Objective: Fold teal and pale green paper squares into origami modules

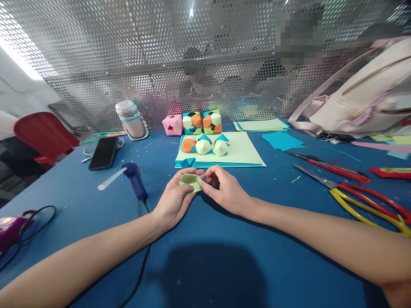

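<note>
1. The left hand [175, 199] is bare, with slim fingers.
2. The right hand [227, 190] is bare, also slim-fingered; nail detail is too small to tell.
3. The left forearm [90, 256] is bare, narrowing towards the wrist.
4. The right forearm [321, 235] is bare and similarly tapered.

My left hand [175, 199] is cupping a green paper [189, 183] — folded, hollow side showing — while my right hand's [226, 190] fingers are touching its edge. Beyond them, paper shapes [203, 146] are sitting on pale sheets [244, 149]. The glue gun [135, 182] is lying to the left, the scissors [337, 185] to the right — both resting on the blue table [205, 226].
</note>
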Tool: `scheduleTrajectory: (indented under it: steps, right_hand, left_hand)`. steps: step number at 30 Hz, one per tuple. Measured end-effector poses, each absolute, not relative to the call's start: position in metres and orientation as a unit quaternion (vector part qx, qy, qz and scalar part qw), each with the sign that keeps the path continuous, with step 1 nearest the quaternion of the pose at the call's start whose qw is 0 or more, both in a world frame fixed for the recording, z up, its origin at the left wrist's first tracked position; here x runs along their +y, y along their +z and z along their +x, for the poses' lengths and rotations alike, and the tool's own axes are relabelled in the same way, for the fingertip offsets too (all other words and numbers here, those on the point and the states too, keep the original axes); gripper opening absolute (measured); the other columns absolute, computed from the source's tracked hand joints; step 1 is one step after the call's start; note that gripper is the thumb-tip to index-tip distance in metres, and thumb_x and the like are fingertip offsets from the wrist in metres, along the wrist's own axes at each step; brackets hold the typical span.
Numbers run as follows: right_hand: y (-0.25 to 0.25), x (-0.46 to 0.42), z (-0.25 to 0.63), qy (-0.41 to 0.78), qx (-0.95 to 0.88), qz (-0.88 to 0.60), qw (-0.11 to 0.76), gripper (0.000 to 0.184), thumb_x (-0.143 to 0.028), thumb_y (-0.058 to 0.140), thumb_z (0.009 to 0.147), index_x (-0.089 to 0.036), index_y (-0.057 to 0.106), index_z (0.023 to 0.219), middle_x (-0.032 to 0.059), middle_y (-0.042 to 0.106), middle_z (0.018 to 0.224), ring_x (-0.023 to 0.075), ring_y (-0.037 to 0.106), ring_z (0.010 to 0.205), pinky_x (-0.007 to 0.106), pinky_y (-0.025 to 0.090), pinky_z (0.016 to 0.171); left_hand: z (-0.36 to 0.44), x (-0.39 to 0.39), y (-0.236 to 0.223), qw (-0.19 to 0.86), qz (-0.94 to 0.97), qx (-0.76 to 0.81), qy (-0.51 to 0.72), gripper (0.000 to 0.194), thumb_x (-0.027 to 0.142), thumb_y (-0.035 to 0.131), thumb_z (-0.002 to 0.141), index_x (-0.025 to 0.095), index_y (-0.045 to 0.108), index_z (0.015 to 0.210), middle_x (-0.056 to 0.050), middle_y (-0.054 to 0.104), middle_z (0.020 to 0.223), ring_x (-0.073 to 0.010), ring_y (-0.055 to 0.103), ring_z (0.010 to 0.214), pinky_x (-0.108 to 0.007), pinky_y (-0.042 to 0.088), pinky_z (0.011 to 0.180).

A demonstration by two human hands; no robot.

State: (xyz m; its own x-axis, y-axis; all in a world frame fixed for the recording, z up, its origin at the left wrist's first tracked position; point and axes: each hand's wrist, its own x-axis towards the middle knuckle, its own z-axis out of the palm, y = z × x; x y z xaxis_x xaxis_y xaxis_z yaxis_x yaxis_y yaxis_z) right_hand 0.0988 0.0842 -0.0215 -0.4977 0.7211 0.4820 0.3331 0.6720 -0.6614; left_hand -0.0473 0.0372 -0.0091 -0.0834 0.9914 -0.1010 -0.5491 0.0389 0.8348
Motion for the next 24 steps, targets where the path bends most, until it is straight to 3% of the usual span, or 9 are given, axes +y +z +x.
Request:
scheduleTrajectory:
  steps: [4, 11, 16, 24]
  right_hand:
    - [-0.0217, 0.0852, 0.0959, 0.221, -0.864, -0.311, 0.329, 0.013, -0.027, 0.051, 0.088, -0.020, 0.057, 0.080, -0.0008, 0.064, 0.073, 0.0133, 0.053, 0.066, 0.028, 0.035, 0.067]
    - [-0.0244, 0.0889, 0.0953, 0.289, -0.816, -0.313, 0.392, 0.012, -0.024, 0.054, 0.086, -0.019, 0.057, 0.076, -0.0018, 0.062, 0.066, 0.0121, 0.054, 0.060, 0.025, 0.038, 0.064]
    - [-0.0229, 0.0881, 0.0958, 0.269, -0.828, -0.294, 0.395, 0.014, -0.025, 0.054, 0.087, -0.019, 0.059, 0.075, -0.0018, 0.062, 0.066, 0.0118, 0.053, 0.062, 0.025, 0.037, 0.065]
    - [-0.0267, 0.0902, 0.0965, 0.221, -0.849, -0.264, 0.400, 0.016, -0.018, 0.054, 0.087, -0.018, 0.061, 0.073, -0.0001, 0.063, 0.067, 0.0123, 0.052, 0.064, 0.025, 0.038, 0.065]
  left_hand:
    - [-0.0472, 0.0382, -0.0093, 0.618, 0.269, 0.395, 0.625, 0.034, -0.003, 0.055, 0.061, 0.016, 0.059, 0.089, -0.004, 0.069, 0.091, -0.0159, 0.065, 0.091, -0.031, 0.046, 0.090]
    - [-0.0457, 0.0329, -0.0161, 0.561, 0.391, 0.478, 0.551, 0.013, 0.019, 0.064, 0.072, 0.015, 0.063, 0.084, 0.001, 0.066, 0.072, -0.0125, 0.061, 0.070, -0.024, 0.046, 0.071]
    - [-0.0460, 0.0302, -0.0152, 0.523, 0.458, 0.517, 0.499, 0.013, 0.025, 0.064, 0.073, 0.015, 0.062, 0.082, 0.001, 0.065, 0.071, -0.0138, 0.061, 0.066, -0.024, 0.046, 0.065]
    - [-0.0454, 0.0300, -0.0133, 0.554, 0.445, 0.511, 0.483, 0.020, 0.028, 0.065, 0.072, 0.016, 0.057, 0.085, 0.002, 0.065, 0.065, -0.0141, 0.062, 0.060, -0.026, 0.047, 0.063]
